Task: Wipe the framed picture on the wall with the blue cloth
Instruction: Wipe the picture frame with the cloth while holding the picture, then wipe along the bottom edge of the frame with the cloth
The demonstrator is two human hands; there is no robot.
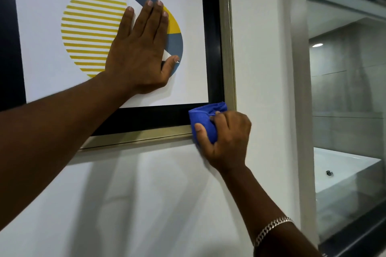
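The framed picture [227,48] hangs on a white wall [146,204], seen at a slant so its lower edge rises toward the right; only its lower right portion is in view, so its long axis cannot be determined. The frame has a pale metallic outer moulding with a smooth finish and a wide black inner band. The print is white, bearing a rounded fruit-like shape: yellow horizontal stripes on the left half, solid navy, grey-blue and yellow segments on the right.

The left hand [137,56] lies flat against the print, fingers extended and close together, pointing up, thumb splayed to the right; it grasps nothing.

The right hand [225,137] is clenched around the blue cloth [205,119], a soft bunched wad, pressed on the frame's lower right corner, overlapping both black band and metallic moulding. A silver chain bracelet [271,228] circles the right wrist.

At right, a glass panel [344,89] shows grey tiling and a white bathtub [342,173].
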